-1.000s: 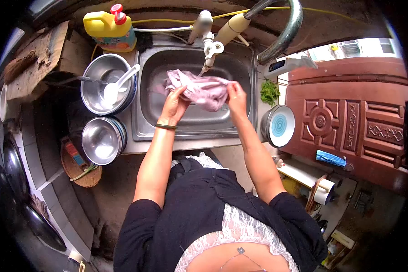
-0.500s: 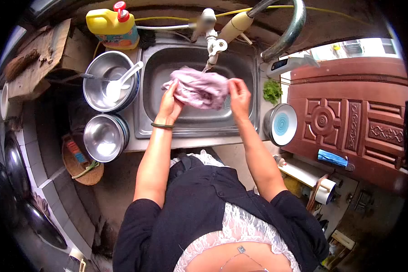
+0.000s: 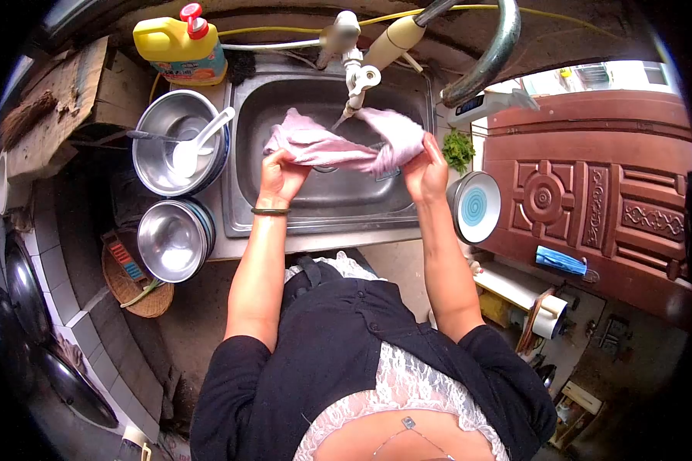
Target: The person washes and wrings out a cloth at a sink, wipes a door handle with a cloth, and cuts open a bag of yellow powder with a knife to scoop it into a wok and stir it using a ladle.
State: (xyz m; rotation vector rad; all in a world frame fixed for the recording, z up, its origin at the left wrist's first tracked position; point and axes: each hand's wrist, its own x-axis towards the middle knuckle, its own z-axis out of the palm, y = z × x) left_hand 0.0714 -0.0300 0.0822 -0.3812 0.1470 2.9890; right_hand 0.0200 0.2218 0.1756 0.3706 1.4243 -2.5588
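A pink cloth (image 3: 338, 151) is stretched between my two hands over the steel sink (image 3: 323, 201). My left hand (image 3: 283, 178) is closed on its left end, and my right hand (image 3: 427, 170) grips the bunched right end. The middle of the cloth sags and looks twisted. Just above it, the white tap (image 3: 359, 81) points down, with a thin stream at its mouth beside the cloth. Parts of the fingers on both hands are hidden by the cloth.
Left of the sink stand a large steel bowl (image 3: 158, 127) with a white spoon (image 3: 192, 150) and stacked steel bowls (image 3: 171, 242). A yellow jug (image 3: 181, 50) is behind them. On the right are green leaves (image 3: 459, 150) and stacked plates (image 3: 490, 203).
The cloth was bunched up between my hands and is now spread out sideways. My right hand has moved slightly right and down, and my left hand slightly left.
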